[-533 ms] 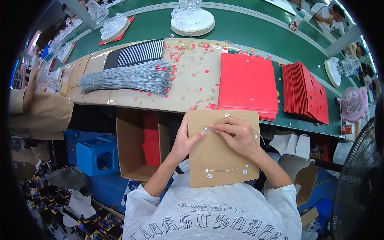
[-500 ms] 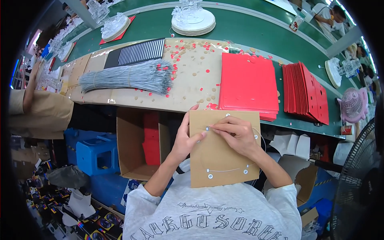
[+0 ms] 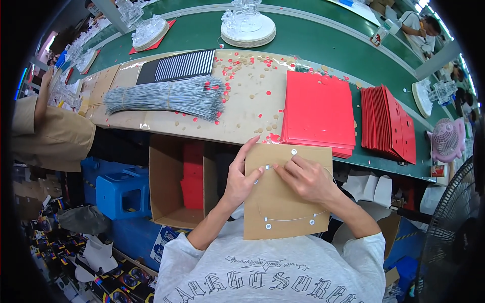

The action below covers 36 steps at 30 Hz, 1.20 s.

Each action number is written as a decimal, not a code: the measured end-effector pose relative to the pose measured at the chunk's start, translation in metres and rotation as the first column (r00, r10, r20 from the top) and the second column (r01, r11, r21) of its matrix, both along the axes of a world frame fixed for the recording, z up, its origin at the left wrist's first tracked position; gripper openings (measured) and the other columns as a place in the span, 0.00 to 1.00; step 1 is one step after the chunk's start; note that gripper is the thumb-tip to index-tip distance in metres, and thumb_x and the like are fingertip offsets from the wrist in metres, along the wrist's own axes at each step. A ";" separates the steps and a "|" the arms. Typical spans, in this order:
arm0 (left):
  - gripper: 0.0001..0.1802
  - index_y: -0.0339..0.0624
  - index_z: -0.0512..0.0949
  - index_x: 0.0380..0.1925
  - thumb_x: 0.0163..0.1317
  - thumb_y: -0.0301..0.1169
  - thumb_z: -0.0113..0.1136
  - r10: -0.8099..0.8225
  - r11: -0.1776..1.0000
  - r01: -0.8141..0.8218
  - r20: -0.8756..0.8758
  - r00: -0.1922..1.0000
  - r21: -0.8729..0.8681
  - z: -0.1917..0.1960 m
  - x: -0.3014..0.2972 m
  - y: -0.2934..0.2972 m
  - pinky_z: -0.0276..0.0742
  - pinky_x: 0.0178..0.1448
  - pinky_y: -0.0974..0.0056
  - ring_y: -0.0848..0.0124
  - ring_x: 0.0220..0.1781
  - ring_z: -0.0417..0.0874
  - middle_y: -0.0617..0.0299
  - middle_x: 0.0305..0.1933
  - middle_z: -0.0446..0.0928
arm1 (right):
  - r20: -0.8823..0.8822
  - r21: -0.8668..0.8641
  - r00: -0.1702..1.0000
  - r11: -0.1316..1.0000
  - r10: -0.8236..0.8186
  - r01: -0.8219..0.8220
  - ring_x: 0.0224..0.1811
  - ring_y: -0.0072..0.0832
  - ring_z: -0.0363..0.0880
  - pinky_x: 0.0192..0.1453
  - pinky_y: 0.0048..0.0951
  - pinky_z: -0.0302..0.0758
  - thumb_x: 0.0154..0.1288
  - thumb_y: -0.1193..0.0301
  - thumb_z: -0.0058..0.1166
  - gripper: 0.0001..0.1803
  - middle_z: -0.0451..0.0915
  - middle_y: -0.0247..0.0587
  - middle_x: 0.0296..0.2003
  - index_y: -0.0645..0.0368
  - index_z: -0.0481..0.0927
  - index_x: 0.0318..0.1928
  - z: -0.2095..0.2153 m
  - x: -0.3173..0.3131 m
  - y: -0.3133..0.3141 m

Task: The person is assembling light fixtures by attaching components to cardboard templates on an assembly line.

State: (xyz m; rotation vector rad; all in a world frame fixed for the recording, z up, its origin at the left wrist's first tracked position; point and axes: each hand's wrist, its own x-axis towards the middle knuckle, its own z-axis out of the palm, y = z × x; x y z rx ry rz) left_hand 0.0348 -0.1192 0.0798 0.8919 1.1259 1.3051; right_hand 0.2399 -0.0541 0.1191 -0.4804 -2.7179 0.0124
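In front of my chest is a brown cardboard sheet (image 3: 285, 199), tilted toward me. My left hand (image 3: 238, 181) is closed on its left edge, fingers behind and thumb on the front beside a small white clip (image 3: 268, 167). Over the sheet's upper right, my right hand (image 3: 311, 179) has its fingers pinched together at a thin wire running from that clip. Lower down, the thin wire (image 3: 290, 220) passes between two more small clips. Round white discs (image 3: 268, 226) with dark centres dot the sheet near its edges. My right fingertips are partly hidden.
On the bench lie a bundle of grey wires (image 3: 164, 98), a black-and-white striped sheet (image 3: 184, 65), a stack of red sheets (image 3: 318, 108) and folded red pieces (image 3: 386, 121). A black fan (image 3: 447, 217) stands at right. Left are a blue stool (image 3: 123, 194) and another person's arm (image 3: 43, 98).
My right hand has drawn slightly right, away from the upper left clip. The left hand keeps its hold on the cardboard sheet. The whole view has shifted a little.
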 end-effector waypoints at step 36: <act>0.25 0.42 0.67 0.58 0.59 0.18 0.56 -0.021 0.998 0.021 0.003 1.000 0.055 -0.018 -0.006 -0.006 0.73 0.57 0.67 0.75 0.53 0.77 0.61 0.52 0.71 | -0.015 0.042 0.991 0.991 0.131 -0.131 0.40 0.32 0.82 0.39 0.31 0.84 0.49 0.77 0.60 0.21 0.78 0.40 0.37 0.68 0.84 0.47 -0.007 -0.009 0.009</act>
